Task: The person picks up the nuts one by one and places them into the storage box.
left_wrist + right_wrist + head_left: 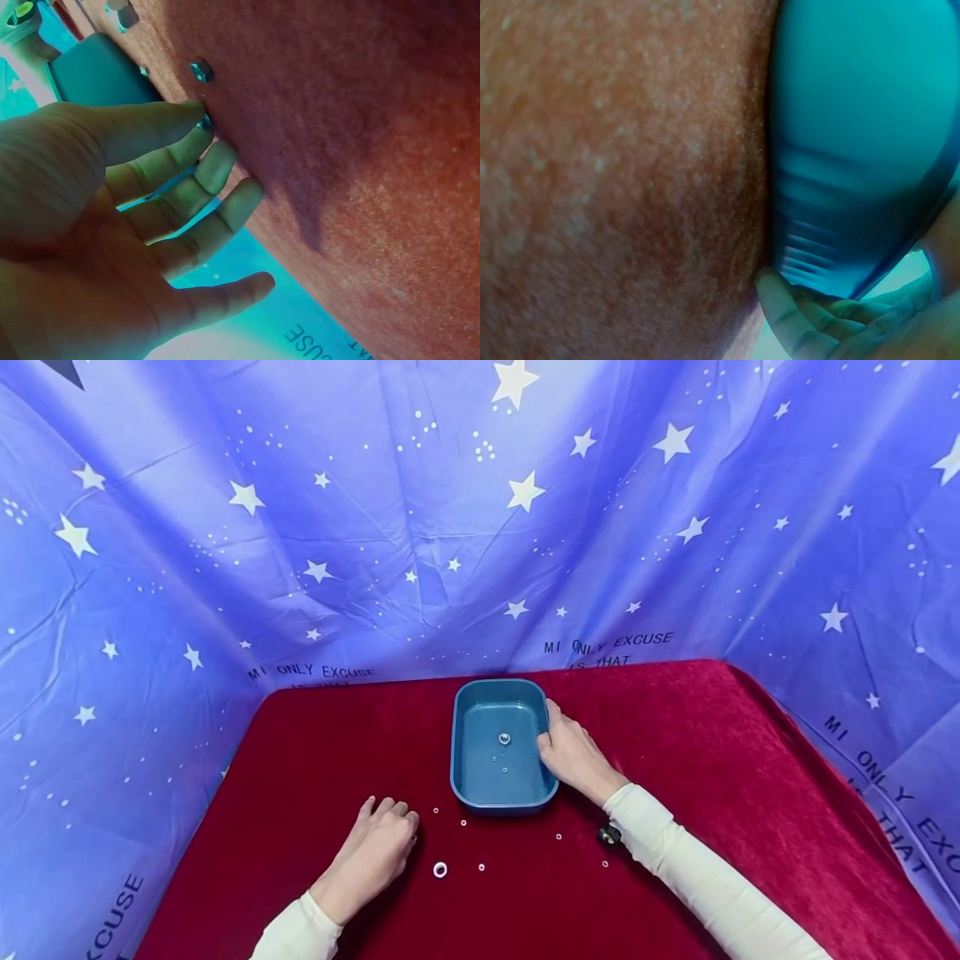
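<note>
"Steadiness seems to be why the right hand (581,756) grips the blue, round-cornered rectangular tray (480,783) just left of it, thumb inside, fingers outside?"

"Likely, and its raised walls should keep tiny pieces from rolling off."

"What's in it?"

"One larger silvery metal nut (505,744) and a few tiny ones (505,770), left of that hand."

"And the left hand (378,843)?"

"Thumb and index finger narrowed, pinching a small shiny metal nut (204,121); fingertips suit so slight a thing. More small nuts (482,867) and one larger pale ring-shaped nut (435,870) lie right of it on the dark red velvety cloth (675,893)."
</note>
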A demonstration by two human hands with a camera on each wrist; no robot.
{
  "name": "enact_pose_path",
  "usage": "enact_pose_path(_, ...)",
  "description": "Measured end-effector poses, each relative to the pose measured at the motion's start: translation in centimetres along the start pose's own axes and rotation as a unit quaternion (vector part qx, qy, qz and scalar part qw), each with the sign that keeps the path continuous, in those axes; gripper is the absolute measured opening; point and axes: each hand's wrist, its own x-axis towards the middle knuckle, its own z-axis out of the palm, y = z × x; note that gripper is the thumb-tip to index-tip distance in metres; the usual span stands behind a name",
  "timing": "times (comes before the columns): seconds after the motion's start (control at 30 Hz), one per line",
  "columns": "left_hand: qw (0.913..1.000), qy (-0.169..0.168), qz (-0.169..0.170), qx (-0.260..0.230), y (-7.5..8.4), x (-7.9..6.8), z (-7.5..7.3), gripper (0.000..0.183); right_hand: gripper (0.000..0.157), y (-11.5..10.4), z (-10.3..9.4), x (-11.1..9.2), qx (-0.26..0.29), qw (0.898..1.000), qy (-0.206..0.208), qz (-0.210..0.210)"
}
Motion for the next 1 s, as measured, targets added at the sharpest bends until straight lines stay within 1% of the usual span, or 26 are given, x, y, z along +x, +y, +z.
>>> enact_pose_path(0.1,0.9994,0.029,0.014,-0.014,-0.3,-0.2,0.6,0.021,0.07,0.0,0.0,0.0,-0.001,1.0,0.003,-0.001)
enact_pose_path(0.2,0.9992,0.034,0.018,-0.01,-0.3,0.0,0.4,0.021,0.07,0.0,0.0,-0.1,-0.001,1.0,0.004,0.001)
enact_pose_path(0.3,0.9999,0.01,0.006,0.005,0.3,0.5,-0.7,0.025,0.07,0.1,0.0,-0.1,-0.003,1.0,0.005,0.001)
enact_pose_path(0.37,0.9999,-0.007,-0.003,0.014,0.5,0.8,-1.2,0.023,0.07,0.2,0.1,-0.2,-0.004,1.0,0.006,0.002)
enact_pose_path(0.43,0.9997,-0.013,-0.009,0.019,0.7,1.1,-1.4,0.022,0.071,0.2,0.1,-0.2,-0.004,1.0,0.006,0.003)
enact_pose_path(0.53,0.9998,0.004,-0.005,0.02,0.7,1.6,-1.5,0.02,0.071,0.4,0.2,-0.2,-0.003,1.0,0.006,0.004)
enact_pose_path(0.63,0.9993,0.029,0.009,0.02,0.5,2.0,-1.5,0.02,0.071,0.4,0.2,-0.2,-0.002,1.0,0.008,0.003)
enact_pose_path(0.7,0.9989,0.039,0.012,0.022,0.5,2.3,-1.6,0.02,0.071,0.4,0.2,-0.2,0.0,1.0,0.01,0.002)
enact_pose_path(0.8,0.9985,0.048,0.013,0.024,0.7,2.8,-1.9,0.019,0.072,0.3,0.2,-0.3,0.003,1.0,0.011,0.001)
enact_pose_path(1.0,0.9979,0.053,0.018,0.033,0.8,3.7,-2.2,0.018,0.071,0.4,0.5,-0.2,0.003,1.0,0.009,0.004)
